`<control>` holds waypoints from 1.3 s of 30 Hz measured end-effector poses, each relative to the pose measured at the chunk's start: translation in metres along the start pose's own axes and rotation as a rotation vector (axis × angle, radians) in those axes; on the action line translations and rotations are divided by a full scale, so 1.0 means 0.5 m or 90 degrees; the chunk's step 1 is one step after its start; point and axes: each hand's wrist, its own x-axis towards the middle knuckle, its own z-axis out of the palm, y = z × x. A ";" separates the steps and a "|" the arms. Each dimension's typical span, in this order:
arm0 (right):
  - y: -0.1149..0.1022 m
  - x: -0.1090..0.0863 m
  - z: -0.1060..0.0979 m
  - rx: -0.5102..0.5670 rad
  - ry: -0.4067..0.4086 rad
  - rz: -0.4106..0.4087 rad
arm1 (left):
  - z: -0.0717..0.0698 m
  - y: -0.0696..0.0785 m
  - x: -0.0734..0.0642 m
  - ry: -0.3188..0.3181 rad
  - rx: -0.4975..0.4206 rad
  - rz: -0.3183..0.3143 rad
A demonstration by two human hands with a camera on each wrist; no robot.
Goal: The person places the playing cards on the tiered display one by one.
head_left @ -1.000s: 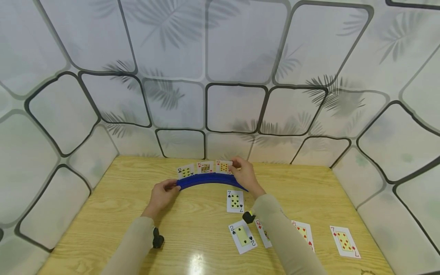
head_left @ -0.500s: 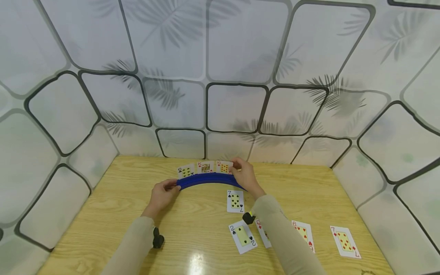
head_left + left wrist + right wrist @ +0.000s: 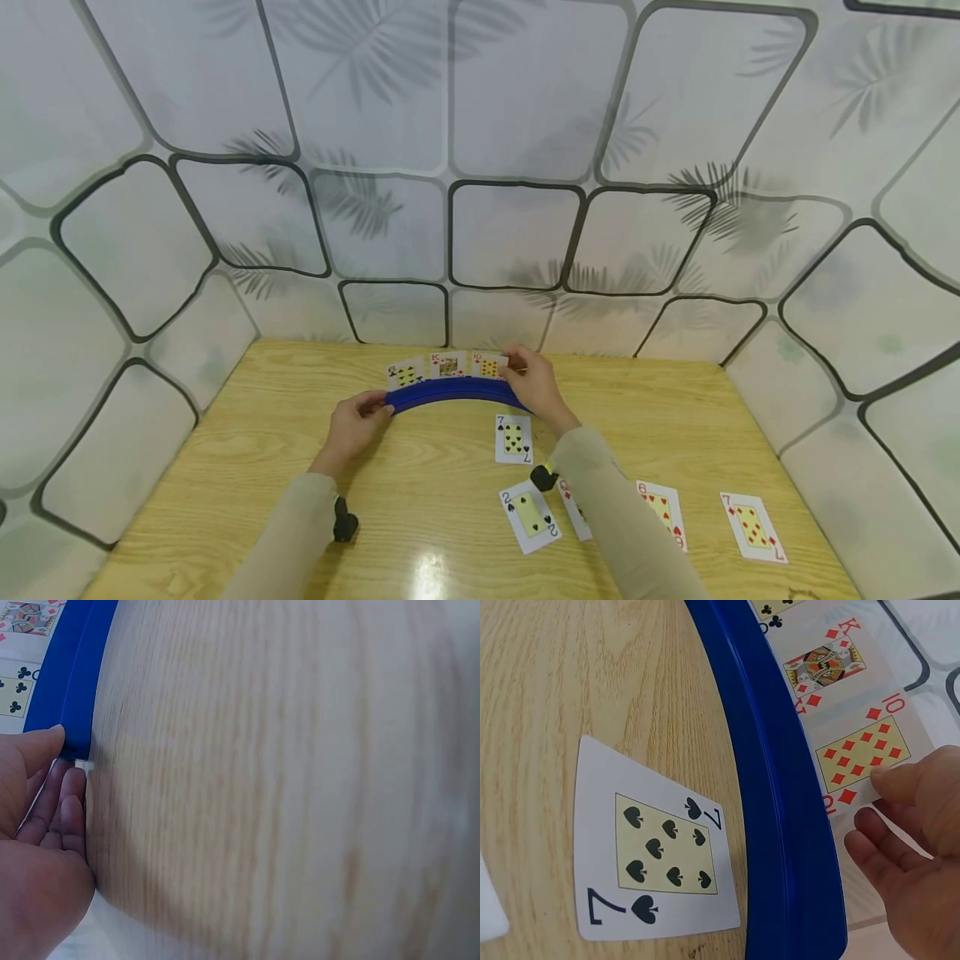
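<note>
The blue card holder [image 3: 457, 388] curved across the desk [image 3: 435, 475] between the two hands, its left end in the left hand [image 3: 356, 423] and its right end just on the near side of the right hand [image 3: 534, 383]. The left hand pinched that end, thumb on top and the other fingers bent beneath or behind it. The right hand pinched the ten of diamonds [image 3: 487, 366], thumb on its face near the right edge, while the card's lower edge met the far side of the holder. Just left of that card, the king of diamonds [image 3: 447, 366] stood in the holder, midway between the hands, and the six of clubs [image 3: 406, 374] leaned close beyond the left hand. On the person's side of the right hand, the seven of spades [image 3: 513, 439] lay face up just beside the holder. Farther from that hand, back toward the person, lay the two of spades [image 3: 529, 518] and a red queen [image 3: 574, 510], partly hidden by the right sleeve [image 3: 622, 517]. Past that sleeve were the six of hearts [image 3: 662, 510], partly covered too, and, farthest right, the seven of diamonds [image 3: 753, 527]. Well beyond both hands rose a wall [image 3: 517, 237] patterned with dark-outlined blocks and grey leaves.
</note>
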 end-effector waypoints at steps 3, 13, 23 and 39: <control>0.003 -0.005 -0.005 0.001 -0.006 0.001 | 0.000 0.001 -0.001 0.000 -0.002 -0.002; 0.029 -0.040 -0.059 -0.005 -0.028 0.044 | -0.001 0.003 -0.003 -0.004 0.000 0.006; 0.074 -0.110 -0.139 -0.062 -0.005 0.047 | -0.001 -0.004 0.000 0.000 0.001 0.010; 0.150 -0.240 -0.301 -0.154 0.050 0.081 | 0.001 -0.010 0.007 -0.004 -0.009 0.011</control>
